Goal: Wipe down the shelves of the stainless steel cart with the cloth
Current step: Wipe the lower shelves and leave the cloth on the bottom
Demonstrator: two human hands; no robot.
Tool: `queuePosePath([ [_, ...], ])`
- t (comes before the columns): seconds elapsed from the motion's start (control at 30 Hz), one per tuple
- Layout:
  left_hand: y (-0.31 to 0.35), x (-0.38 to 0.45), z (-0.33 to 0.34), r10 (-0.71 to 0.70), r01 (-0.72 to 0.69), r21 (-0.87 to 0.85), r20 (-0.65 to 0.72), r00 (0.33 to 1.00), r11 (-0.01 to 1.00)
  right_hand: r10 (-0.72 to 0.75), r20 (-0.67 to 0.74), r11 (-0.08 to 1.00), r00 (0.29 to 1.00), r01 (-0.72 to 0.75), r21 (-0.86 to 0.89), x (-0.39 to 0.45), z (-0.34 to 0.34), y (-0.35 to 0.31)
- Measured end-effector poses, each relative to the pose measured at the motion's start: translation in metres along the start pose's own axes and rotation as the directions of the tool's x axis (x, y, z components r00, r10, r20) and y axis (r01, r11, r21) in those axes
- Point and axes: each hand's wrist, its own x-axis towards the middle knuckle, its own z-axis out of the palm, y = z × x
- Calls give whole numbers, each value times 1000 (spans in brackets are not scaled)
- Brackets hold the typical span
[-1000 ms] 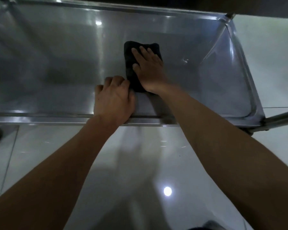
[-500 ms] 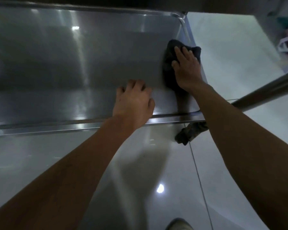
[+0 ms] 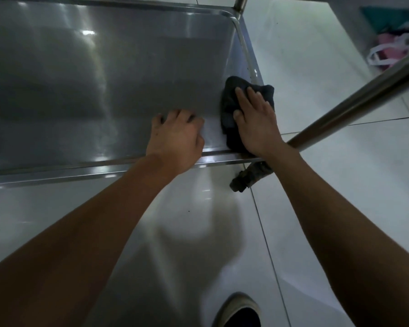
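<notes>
The right hand (image 3: pixel 257 123) lies flat, palm down, on a dark cloth (image 3: pixel 229 109), fingers spread and pressing it rather than clutching it. The cloth is bunched against the right edge of the stainless steel shelf (image 3: pixel 104 79), near the front corner, with part of it lapping over the raised rim towards the floor side. Just beside it, the left hand (image 3: pixel 175 140) rests on the shelf surface close to the front lip, fingers curled under and knuckles up, holding nothing; its wrist crosses the front rim. The two hands are close together but apart.

A round metal cart post (image 3: pixel 354 102) slants from the front right corner up to the right of the view, passing behind the right wrist. Below that corner a dark caster (image 3: pixel 248 178) sits on the pale tiled floor (image 3: pixel 316 208). A shoe (image 3: pixel 239 312) shows at the bottom edge. Some pink and white bags (image 3: pixel 392 50) lie far right, blurred.
</notes>
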Motion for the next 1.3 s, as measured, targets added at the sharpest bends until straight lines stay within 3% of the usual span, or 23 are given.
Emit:
queuePosePath([
  [0.2,-22,-25,-8,43,-45,-37,-47,998,998,17,16,999,1000,-16,-44,-46,7,-8],
  [0.37,-65,-62,-25,1,-4,-34,-85,996,999,28,23,997,999,-27,-67,-51,16,-46],
  [0.9,-228,-172,-82,-236,234,-28,-99,967,972,-186,137,979,973,196,-58,-28,81,-279],
  [1.1,-272,-206,-97,-317,315,-35,-124,940,948,-332,211,939,919,344,-22,-24,100,-359],
  [1.3,-289,-216,-100,-359,357,-39,-123,925,933,-402,235,909,885,417,-14,-20,109,-391],
])
